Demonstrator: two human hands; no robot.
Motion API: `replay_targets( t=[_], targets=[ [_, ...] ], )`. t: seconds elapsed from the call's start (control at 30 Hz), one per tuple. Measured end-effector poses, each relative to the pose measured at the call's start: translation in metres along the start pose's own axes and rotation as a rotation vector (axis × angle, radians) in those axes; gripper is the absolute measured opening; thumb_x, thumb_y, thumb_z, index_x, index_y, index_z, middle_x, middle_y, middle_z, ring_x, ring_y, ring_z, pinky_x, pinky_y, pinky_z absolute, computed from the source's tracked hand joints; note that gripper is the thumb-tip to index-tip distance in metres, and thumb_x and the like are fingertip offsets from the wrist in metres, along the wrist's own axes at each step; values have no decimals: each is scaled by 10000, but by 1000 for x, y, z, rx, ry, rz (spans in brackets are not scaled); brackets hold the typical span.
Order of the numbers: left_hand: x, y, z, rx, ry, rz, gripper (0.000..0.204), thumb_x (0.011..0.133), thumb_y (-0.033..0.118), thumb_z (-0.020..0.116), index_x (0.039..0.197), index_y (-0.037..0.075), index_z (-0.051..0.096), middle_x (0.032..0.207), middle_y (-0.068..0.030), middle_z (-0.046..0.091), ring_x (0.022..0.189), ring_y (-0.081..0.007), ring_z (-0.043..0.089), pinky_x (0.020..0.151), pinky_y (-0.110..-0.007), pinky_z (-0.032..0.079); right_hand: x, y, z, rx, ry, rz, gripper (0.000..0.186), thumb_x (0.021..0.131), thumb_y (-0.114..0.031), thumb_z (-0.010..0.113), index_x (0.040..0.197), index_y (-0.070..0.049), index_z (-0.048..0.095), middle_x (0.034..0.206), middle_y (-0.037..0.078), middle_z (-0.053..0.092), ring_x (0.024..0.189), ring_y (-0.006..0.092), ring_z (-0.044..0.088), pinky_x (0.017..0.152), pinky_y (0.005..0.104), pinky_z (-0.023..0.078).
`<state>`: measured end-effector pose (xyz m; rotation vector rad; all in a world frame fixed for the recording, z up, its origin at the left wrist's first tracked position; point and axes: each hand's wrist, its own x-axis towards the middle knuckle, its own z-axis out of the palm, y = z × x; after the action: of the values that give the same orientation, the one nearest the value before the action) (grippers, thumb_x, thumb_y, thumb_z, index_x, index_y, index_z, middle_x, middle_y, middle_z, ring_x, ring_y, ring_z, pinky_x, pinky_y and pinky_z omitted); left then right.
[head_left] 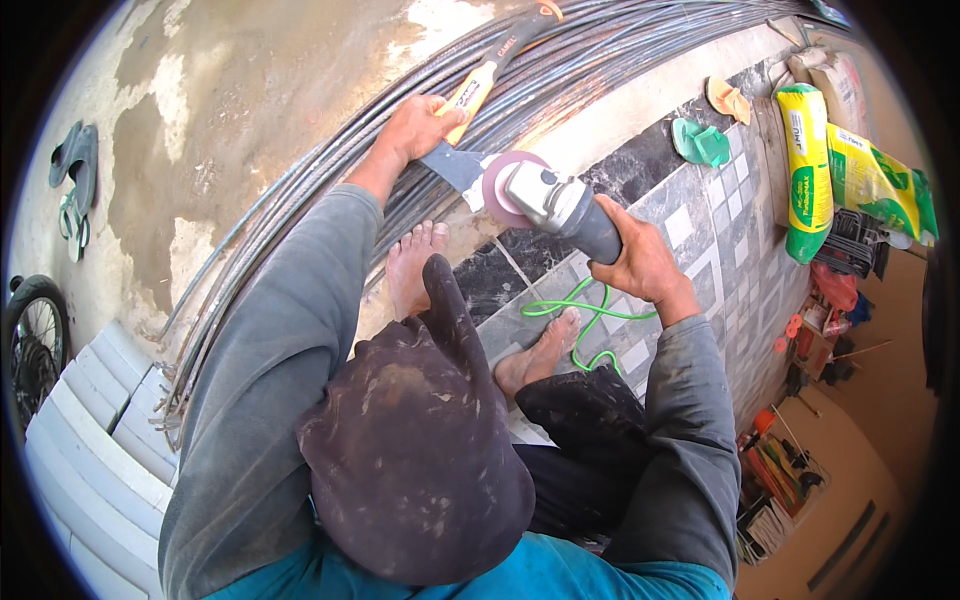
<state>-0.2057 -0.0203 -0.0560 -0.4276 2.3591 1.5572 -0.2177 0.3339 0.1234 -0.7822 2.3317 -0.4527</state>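
Note:
My left hand is closed around the head end of a hatchet with a yellow and black handle. The handle slants up and away, and the flat grey blade points right. In my right hand is the dark rear body of an angle grinder with a silvery head. Its pinkish disc meets or overlaps the blade's edge; contact is hard to tell. The bright edge is partly hidden by the disc. A green cord lies in loops below the grinder.
My bare feet stand below the tools. Bundled steel bars curve along the floor beside grey tiles. Yellow-green bags lie right, above scattered tools. Pale blocks, a wheel and sandals are left.

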Motion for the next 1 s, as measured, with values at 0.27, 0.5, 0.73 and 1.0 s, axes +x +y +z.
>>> replay_targets(
  t=[0.27,0.5,0.73,1.0],
  targets=[
    [0,0,0,0,39,5,495,943,484,687,992,-5,751,774,-131,712,699,-179,626,683,-380,492,-9,-14,6,-90,-54,-79,845,694,-176,762,1488,-154,475,1091,252,714,966,463,701,836,515,578],
    [-1,0,-3,-4,56,-3,491,934,490,687,958,3,752,770,-132,709,689,-190,620,680,-386,487,-8,-15,2,-80,-16,-25,844,694,-173,762,1488,-137,481,1048,244,715,957,458,706,842,511,579],
    [-1,3,-2,-24,41,0,492,935,495,684,958,8,753,771,-127,708,694,-194,617,684,-380,487,-8,-3,6,-25,72,-17,871,674,-179,789,1490,-138,485,1084,252,717,965,467,704,831,501,584],
    [0,3,-3,-7,26,-22,489,934,494,686,965,11,756,778,-117,720,702,-188,630,691,-381,495,-12,-12,10,-50,-43,-29,841,687,-150,768,1481,-126,494,1184,254,699,1047,482,685,881,492,573]
  ],
)
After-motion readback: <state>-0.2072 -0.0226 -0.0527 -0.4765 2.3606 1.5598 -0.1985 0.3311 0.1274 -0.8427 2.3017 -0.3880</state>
